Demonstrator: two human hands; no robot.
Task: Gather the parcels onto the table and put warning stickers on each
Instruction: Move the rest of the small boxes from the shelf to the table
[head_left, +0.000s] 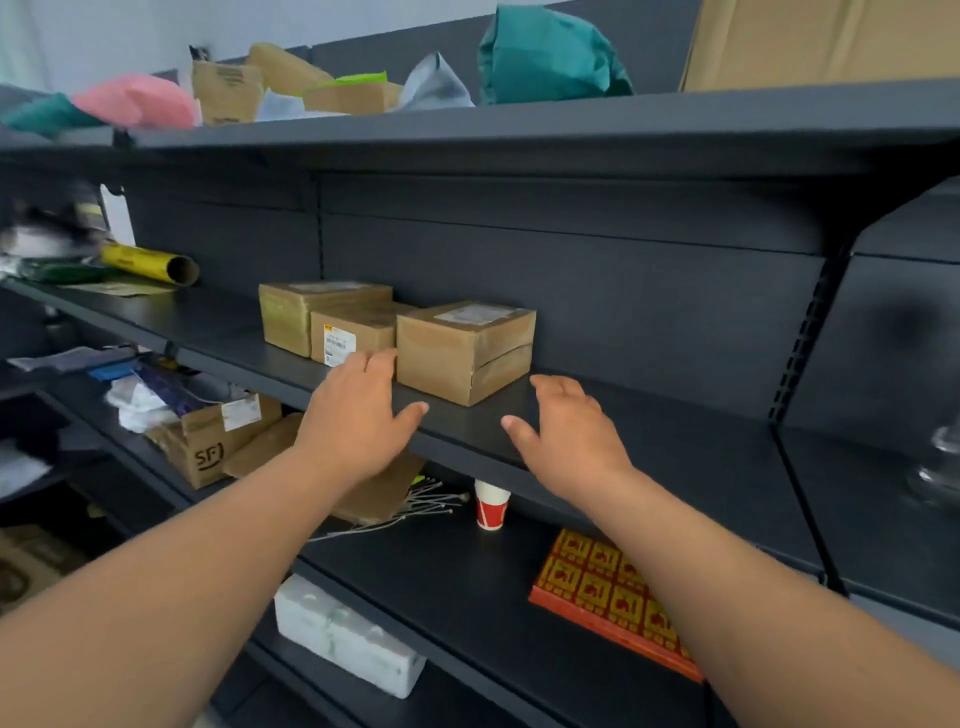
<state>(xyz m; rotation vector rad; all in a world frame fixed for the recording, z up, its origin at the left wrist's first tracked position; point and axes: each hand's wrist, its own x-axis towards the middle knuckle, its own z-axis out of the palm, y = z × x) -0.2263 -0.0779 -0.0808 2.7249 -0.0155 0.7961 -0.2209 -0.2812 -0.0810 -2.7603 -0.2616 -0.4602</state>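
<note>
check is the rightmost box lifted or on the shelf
Resting: the box sits flat on the shelf, and the left hand and right hand are open, neither gripping it.

Brown cardboard parcels (464, 351) on dark grey shelving (675, 291); red-and-white paper cup (490, 506); red-and-gold patterned box (608, 597); teal bag (545, 57) at top.

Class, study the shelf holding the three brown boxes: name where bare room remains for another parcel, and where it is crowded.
Bare shelf runs from the right box to the right upright; a smaller patch lies between the yellow roll and the left box. The three boxes huddle together; the top shelf is packed.
</note>
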